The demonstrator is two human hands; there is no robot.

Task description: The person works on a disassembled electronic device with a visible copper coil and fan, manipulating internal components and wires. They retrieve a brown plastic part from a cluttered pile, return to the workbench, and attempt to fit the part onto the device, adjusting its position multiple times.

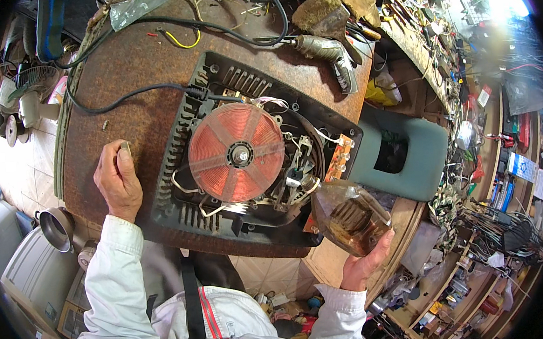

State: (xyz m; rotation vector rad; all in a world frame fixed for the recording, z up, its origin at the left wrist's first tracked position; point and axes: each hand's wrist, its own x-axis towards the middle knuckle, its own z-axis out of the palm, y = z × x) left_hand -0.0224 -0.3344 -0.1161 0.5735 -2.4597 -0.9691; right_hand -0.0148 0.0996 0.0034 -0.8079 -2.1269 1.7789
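A black induction cooker housing [183, 135] lies uncovered on the table, with its flat round copper coil [238, 153] and wiring exposed. My right hand [367, 262] holds a clear, brown-tinted plastic bottle [350, 217] at its lower end. The bottle is tilted over the housing's right front corner, its narrower end toward the circuit parts. Whether it contains anything, I cannot tell. An orange circuit board strip [342, 156] shows just above the bottle. My left hand [119, 181] rests on the tabletop left of the housing, its fingers curled in, apparently around nothing.
The brown table [142, 65] carries a black power cord [104, 110], a yellow wire [183, 42] and a grey pistol-shaped power tool [322, 47]. A teal plastic piece with an opening [426, 151] stands at the right. Cluttered shelves [464, 269] line the right side; a metal pan [56, 228] is at left.
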